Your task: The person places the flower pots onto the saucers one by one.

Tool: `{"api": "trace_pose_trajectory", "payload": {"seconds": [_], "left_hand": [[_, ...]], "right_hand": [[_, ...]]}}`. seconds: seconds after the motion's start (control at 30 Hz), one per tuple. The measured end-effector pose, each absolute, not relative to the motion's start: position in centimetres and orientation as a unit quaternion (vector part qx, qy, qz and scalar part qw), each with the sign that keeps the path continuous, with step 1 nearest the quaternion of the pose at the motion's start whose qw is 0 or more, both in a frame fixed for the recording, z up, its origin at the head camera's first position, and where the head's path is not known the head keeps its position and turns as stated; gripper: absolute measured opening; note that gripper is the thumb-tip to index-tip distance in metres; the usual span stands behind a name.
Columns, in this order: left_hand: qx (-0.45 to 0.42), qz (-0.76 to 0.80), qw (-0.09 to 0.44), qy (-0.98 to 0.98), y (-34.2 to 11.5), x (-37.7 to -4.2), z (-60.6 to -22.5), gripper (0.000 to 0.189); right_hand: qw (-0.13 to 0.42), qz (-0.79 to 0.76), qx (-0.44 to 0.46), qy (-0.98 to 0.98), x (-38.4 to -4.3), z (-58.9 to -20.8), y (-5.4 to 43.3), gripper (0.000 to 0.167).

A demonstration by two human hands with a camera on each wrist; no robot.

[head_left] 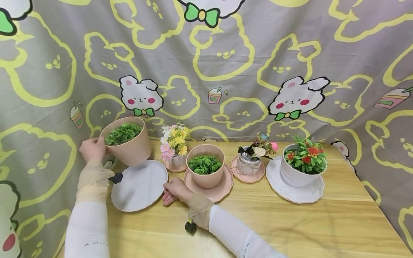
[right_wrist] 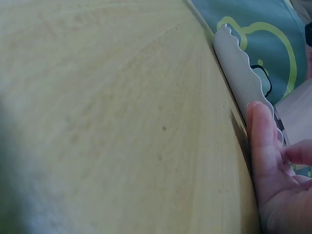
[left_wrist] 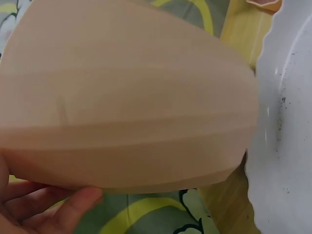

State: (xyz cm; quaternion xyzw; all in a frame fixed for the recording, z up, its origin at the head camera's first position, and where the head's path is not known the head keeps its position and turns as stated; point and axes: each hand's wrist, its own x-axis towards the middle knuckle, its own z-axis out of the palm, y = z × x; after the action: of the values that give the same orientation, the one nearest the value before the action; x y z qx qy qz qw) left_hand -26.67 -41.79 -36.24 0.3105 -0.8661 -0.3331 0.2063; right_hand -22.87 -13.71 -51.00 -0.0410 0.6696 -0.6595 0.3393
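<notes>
My left hand (head_left: 93,150) grips the left side of a large beige flowerpot (head_left: 133,148) filled with green leaves. The pot tilts beside the back-left rim of a white scalloped saucer (head_left: 140,188). From the left wrist, the pot's wall (left_wrist: 126,97) fills much of the view, with the fingers (left_wrist: 78,207) along its lower edge. At the saucer's right edge, my right hand (head_left: 175,191) holds the rim between thumb and finger. The right wrist view shows a finger (right_wrist: 263,136) against the outside of the saucer's rim (right_wrist: 239,68); the thumb's contact is partly hidden.
A small pot of daisies (head_left: 175,161) stands behind the right hand. Rightward are a beige pot (head_left: 206,175) on a pink saucer (head_left: 227,182), a small flower pot (head_left: 248,165), and a white pot (head_left: 297,172) on a white saucer (head_left: 274,179). Patterned cloth (head_left: 226,118) hangs behind the table.
</notes>
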Motion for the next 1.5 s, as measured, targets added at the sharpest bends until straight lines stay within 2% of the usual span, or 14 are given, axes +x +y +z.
{"api": "trace_pose_trajectory", "payload": {"seconds": [0.27,0.53,0.87,1.5], "left_hand": [[0.270,-0.311,0.220,-0.884,-41.4,-24.4,-36.1,0.046],[0.239,-0.414,0.173,-0.861,-40.9,-21.8,-36.8,0.046],[0.231,-0.432,0.182,-0.853,-40.4,-19.0,-37.2,0.033],[0.242,-0.434,0.172,-0.851,-39.4,-16.4,-39.8,0.045]], "right_hand": [[0.336,-0.658,-0.041,0.673,-22.7,-50.7,-13.6,0.031],[0.335,-0.659,-0.044,0.672,-22.7,-50.9,-13.6,0.031],[0.340,-0.661,-0.040,0.668,-22.8,-51.3,-13.8,0.030],[0.341,-0.667,-0.044,0.661,-22.8,-50.9,-13.7,0.031]]}}
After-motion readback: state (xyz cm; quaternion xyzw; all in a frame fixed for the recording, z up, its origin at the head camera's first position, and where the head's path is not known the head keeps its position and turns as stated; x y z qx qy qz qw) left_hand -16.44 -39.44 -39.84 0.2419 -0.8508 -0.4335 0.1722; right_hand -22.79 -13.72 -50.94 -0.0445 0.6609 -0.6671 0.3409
